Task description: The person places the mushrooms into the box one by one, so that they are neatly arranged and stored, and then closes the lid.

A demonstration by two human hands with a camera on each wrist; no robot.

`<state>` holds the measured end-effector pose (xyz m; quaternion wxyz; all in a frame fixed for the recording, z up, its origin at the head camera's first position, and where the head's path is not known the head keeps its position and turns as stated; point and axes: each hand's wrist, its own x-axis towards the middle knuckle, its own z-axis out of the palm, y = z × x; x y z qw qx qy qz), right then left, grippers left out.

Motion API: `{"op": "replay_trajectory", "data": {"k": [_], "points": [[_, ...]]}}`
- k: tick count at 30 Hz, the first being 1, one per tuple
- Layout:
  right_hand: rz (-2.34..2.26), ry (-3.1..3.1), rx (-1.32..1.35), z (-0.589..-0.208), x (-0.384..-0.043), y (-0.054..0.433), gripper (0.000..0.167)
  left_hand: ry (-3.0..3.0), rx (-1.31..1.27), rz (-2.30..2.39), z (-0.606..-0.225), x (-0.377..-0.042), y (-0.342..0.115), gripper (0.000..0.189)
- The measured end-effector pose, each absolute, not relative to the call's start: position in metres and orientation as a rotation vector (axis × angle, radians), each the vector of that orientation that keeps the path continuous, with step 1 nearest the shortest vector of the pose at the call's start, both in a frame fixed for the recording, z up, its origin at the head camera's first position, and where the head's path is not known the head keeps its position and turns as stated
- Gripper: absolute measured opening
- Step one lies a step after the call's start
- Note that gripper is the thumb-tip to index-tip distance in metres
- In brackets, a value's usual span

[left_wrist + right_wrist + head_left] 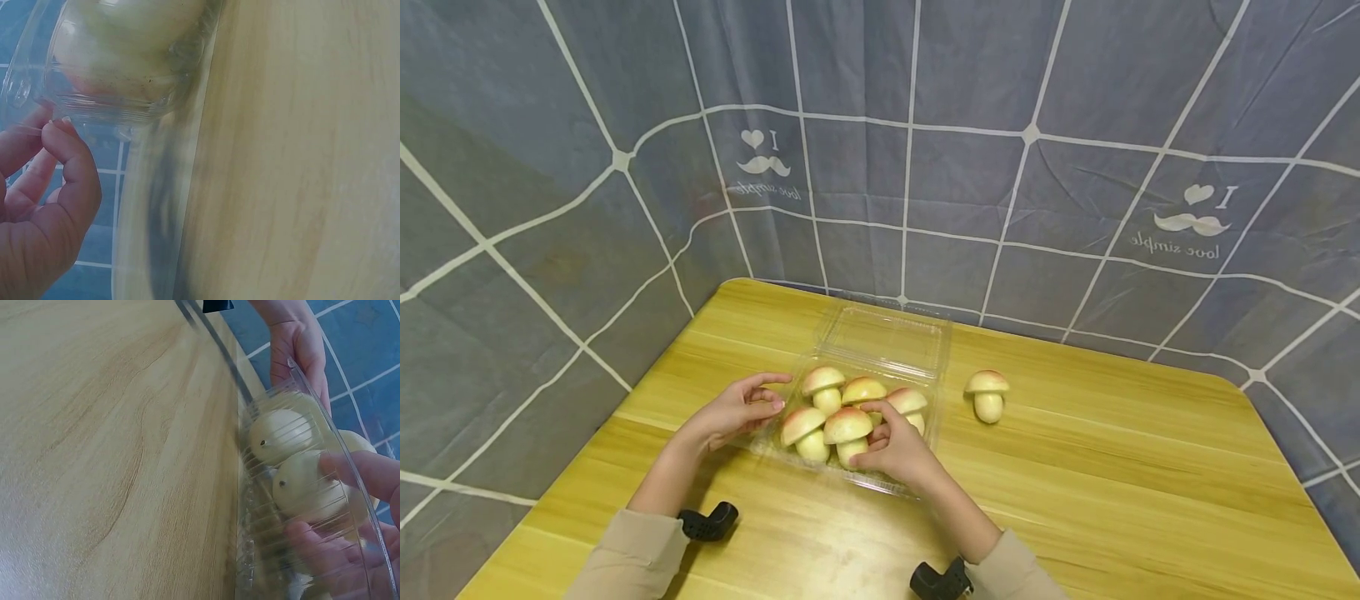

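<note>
A clear plastic box lies with its lid folded back on the wooden table. Several toy mushrooms with pale stems and reddish-yellow caps are inside it. My left hand pinches the rim at the box's left side, thumb and forefinger on the thin plastic edge. Inside the front of the box, my right hand grips the front-middle mushroom, its fingers curled about the stem. In the right wrist view the stem end shows through the clear wall, between thumb and fingers.
One more toy mushroom stands on the table to the right of the box. The transparent lid lies toward the back edge. A grey checked curtain hangs behind and left of the table.
</note>
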<state>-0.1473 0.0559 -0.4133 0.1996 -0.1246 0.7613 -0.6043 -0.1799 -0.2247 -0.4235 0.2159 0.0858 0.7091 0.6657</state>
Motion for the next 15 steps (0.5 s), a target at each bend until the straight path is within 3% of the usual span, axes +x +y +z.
{"op": "replay_trajectory", "data": {"k": [15], "points": [[-1.698, 2.104, -0.326, -0.425, -0.153, 0.056, 0.072, 1.962, 0.236, 1.862, -0.427, -0.181, -0.225, 0.057]]}}
